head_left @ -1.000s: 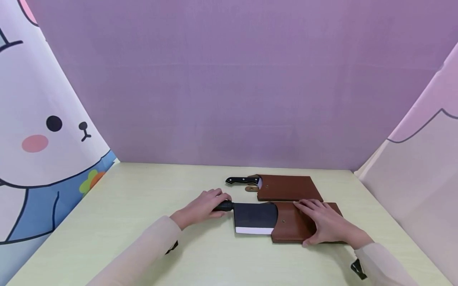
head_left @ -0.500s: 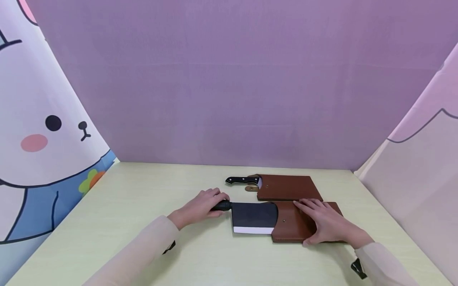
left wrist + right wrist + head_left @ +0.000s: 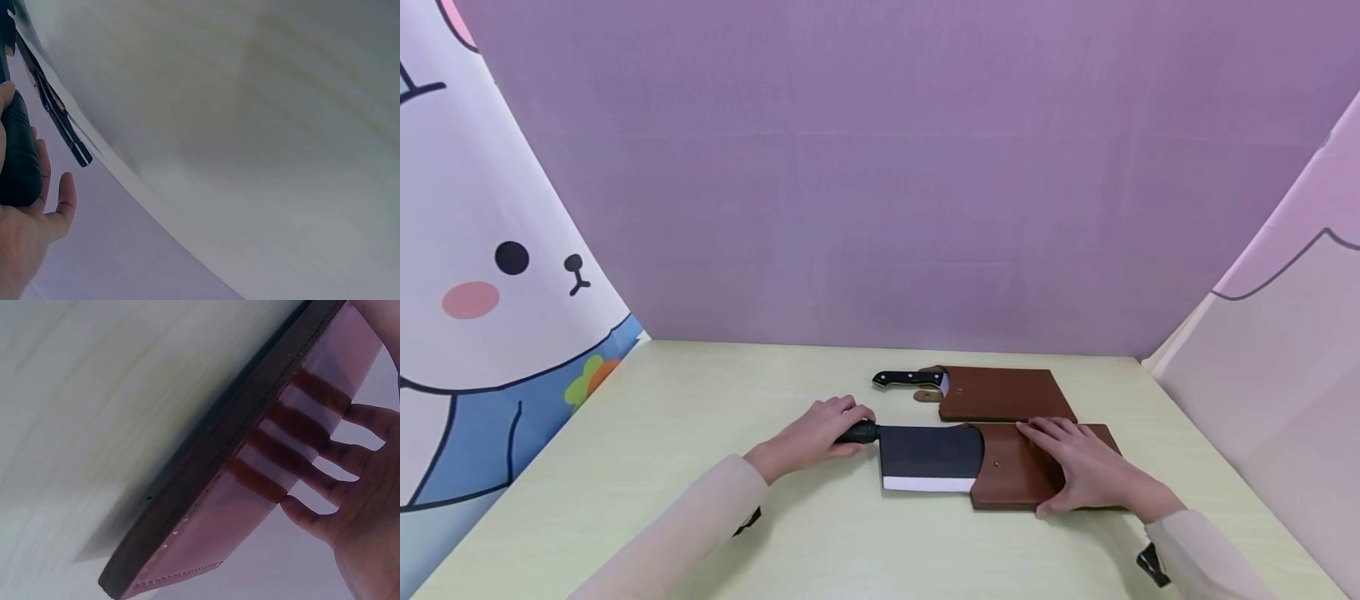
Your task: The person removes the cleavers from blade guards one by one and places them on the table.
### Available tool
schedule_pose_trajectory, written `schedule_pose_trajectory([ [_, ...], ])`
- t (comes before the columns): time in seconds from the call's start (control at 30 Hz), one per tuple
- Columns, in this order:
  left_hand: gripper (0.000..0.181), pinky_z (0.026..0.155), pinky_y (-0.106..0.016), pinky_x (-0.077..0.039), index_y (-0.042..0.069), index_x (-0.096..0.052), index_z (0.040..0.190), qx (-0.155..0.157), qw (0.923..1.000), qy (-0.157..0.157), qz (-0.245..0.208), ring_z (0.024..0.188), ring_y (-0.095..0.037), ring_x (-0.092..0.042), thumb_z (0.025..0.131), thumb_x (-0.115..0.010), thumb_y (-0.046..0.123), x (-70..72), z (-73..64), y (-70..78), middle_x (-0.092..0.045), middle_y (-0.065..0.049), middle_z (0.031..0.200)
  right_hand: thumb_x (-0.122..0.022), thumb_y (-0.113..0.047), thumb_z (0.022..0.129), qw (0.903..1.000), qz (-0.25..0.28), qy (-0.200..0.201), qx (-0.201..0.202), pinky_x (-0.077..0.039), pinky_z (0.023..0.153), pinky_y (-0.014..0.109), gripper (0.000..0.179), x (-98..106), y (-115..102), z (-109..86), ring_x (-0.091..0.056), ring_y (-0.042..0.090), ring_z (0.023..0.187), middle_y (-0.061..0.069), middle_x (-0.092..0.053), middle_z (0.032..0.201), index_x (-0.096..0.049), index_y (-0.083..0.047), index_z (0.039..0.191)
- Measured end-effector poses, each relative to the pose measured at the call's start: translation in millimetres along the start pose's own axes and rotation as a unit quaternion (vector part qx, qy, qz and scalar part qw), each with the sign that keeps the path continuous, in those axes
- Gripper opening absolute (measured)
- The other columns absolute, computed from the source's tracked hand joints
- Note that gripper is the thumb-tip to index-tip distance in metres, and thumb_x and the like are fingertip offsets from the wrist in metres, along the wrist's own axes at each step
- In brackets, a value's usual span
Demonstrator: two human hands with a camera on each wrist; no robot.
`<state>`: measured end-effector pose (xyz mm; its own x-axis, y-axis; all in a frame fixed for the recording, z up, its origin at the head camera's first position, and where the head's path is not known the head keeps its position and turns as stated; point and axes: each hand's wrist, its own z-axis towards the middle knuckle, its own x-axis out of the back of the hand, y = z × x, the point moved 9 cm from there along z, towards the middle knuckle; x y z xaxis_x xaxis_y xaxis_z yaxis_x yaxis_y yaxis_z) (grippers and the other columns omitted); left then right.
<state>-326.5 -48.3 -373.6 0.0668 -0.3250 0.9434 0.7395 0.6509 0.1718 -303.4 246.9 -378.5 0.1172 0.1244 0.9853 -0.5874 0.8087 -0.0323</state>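
Note:
My left hand (image 3: 812, 435) grips the black handle (image 3: 20, 153) of a cleaver, with the little finger standing off it in the left wrist view. The cleaver's dark blade (image 3: 928, 452), with a bright edge towards me, sticks partly out of a brown leather sheath (image 3: 1011, 479); the rest of the blade is hidden inside. My right hand (image 3: 1086, 467) presses on the sheath with fingers spread and thumb near its front edge. In the right wrist view the fingertips (image 3: 290, 503) touch the sheath's glossy face.
Just behind lies a second brown sheath (image 3: 1003, 393) with a black-handled knife (image 3: 910, 379) in it and a small strap (image 3: 927, 397) at its mouth. All rest on a pale table (image 3: 737, 375), with a purple backdrop (image 3: 880, 208) behind and printed cloth at both sides.
My left hand has drawn the cleaver slightly to the left, so more blade shows outside the sheath. The right hand and sheath have hardly moved.

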Motion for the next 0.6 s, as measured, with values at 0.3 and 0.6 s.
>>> schedule_pose_trajectory([
  [0.3, 0.033, 0.074, -0.032, -0.038, 0.022, -0.053, 0.116, 0.007, 1.0, 0.001, -0.002, 0.082, -0.01, -0.046, 0.085, -0.063, 0.027, 2.1, -3.5, -3.3, -0.052, 0.005, 0.096, -0.067, -0.076, 0.051, 1.0, 0.001, 0.005, -0.001, -0.035, 0.088, 0.058, 0.111, 0.9, 2.4, -0.3, -0.041, 0.035, 0.12, 0.016, -0.045, 0.134, -0.041, -0.012, 0.138],
  [0.6, 0.034, 0.076, -0.033, -0.039, 0.022, -0.052, 0.117, 0.007, 1.0, 0.001, 0.005, 0.082, -0.01, -0.046, 0.086, -0.063, 0.03, 1.5, -6.3, -7.0, -0.052, 0.005, 0.096, -0.068, -0.076, 0.05, 0.9999, -0.006, 0.014, 0.007, -0.035, 0.088, 0.058, 0.111, 1.9, 3.0, -0.1, -0.042, 0.035, 0.12, 0.016, -0.046, 0.134, -0.041, -0.011, 0.137],
])
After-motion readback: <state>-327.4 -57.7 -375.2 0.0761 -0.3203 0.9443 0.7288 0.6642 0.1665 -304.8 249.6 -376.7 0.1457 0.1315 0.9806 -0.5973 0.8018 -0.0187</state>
